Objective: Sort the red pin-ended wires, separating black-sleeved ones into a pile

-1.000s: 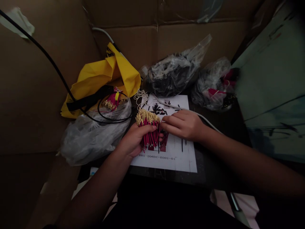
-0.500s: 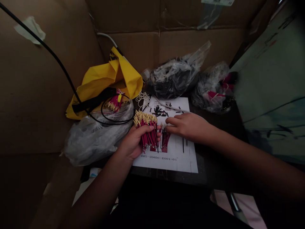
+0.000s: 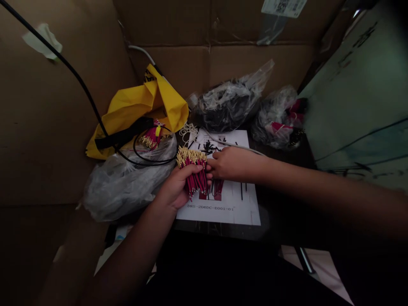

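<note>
Left hand (image 3: 179,183) is gripping a thick bundle of thin magenta wires with gold-coloured tips (image 3: 194,159) above a white printed paper sheet (image 3: 229,216). Right hand (image 3: 225,164) is curling beside it, fingertips hidden, hold unclear. Behind, a clear plastic bag (image 3: 228,106) is containing black contents; rightward, a crumpled translucent bag (image 3: 270,111) is showing magenta pieces.

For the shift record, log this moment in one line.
left hand: gripping gold-tipped wire bundle | right hand: beside bundle, grip unclear | below: printed sheet | on sheet: short black pieces
</note>
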{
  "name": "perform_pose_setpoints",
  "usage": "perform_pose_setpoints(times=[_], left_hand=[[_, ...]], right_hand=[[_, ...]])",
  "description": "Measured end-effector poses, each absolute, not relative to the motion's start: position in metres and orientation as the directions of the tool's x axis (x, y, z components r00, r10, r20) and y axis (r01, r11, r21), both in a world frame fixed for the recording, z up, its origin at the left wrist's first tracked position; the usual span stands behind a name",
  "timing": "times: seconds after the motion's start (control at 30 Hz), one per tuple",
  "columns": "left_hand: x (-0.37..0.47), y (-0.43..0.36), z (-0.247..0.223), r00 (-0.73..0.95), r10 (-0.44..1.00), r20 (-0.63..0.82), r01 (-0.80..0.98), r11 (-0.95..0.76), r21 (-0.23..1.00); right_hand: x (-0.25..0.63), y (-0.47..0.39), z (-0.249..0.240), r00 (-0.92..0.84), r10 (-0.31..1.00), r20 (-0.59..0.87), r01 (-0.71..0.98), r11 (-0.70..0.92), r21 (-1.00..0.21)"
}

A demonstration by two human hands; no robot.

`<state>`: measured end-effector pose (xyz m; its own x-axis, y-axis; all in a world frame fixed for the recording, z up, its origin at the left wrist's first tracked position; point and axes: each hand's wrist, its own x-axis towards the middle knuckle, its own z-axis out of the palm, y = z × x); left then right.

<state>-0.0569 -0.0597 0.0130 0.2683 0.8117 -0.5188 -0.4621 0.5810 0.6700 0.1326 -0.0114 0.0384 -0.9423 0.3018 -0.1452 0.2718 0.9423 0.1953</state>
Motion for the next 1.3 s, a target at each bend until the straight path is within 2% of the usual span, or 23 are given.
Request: perform_pose_setpoints(times=[0.1,0.2,0.3,0.47,0.7,0.8,0.9,1.1,1.3], left_hand=[[-0.058,-0.059,0.014,0.272,0.802,-0.532,-0.467,0.593,0.656],[-0.059,-0.060,0.014,0.272,0.796,-0.540,-0.460,0.601,0.654],[-0.060,-0.060,0.012,0.292,0.785,-0.546,-0.430,0.618,0.658],[-0.061,-0.061,0.009,0.302,0.783,-0.544,-0.414,0.622,0.664],[-0.060,-0.061,0.010,0.285,0.794,-0.537,-0.406,0.607,0.683],[-0.060,-0.061,0.010,0.304,0.792,-0.529,-0.405,0.611,0.681],[-0.059,-0.061,0.009,0.297,0.806,-0.512,-0.425,0.591,0.686],[-0.059,-0.062,0.008,0.324,0.791,-0.519,-0.421,0.612,0.669],[-0.058,-0.062,0.010,0.295,0.796,-0.528,-0.409,0.605,0.683]], right_hand=[[0.143,-0.009,0.044,-0.954,0.284,-0.091,0.253,0.933,0.256],[0.168,-0.016,0.052,-0.935,0.352,-0.028,0.322,0.883,0.340],[0.199,-0.031,0.054,-0.910,0.414,-0.004,0.382,0.845,0.375],[0.236,-0.054,0.033,-0.891,0.454,0.000,0.427,0.839,0.338],[0.235,-0.056,0.022,-0.917,0.395,0.052,0.387,0.853,0.352],[0.229,-0.053,0.026,-0.905,0.411,0.112,0.423,0.831,0.362],[0.216,-0.048,0.028,-0.874,0.454,0.174,0.486,0.813,0.322],[0.180,-0.035,0.021,-0.921,0.387,0.051,0.384,0.873,0.301],[0.170,-0.027,0.016,-0.936,0.332,0.116,0.351,0.892,0.286]])
